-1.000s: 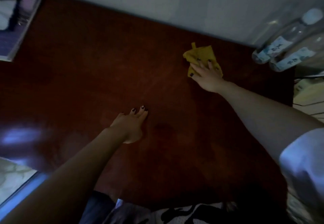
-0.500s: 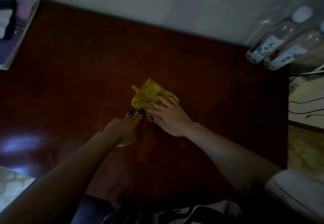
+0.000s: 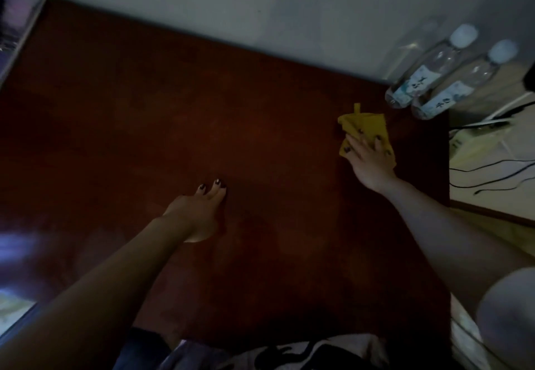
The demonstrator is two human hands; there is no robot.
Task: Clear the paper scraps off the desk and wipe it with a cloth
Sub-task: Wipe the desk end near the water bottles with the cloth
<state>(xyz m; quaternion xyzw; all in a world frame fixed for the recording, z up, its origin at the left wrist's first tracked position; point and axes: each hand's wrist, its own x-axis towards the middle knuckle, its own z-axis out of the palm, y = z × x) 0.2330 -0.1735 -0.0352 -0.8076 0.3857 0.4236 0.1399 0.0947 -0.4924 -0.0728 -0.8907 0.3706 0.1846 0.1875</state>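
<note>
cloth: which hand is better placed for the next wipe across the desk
Right. The right hand lies flat on the cloth, near the bottles. The left hand rests on bare desk, well apart from the cloth.

left hand [image 3: 199, 213] flat, palm down, right hand [image 3: 369, 162] flat, arm outstretched

A reddish-brown desk [image 3: 179, 115] carries a yellow cloth [image 3: 366, 125] near two water bottles [image 3: 428, 73]
</note>
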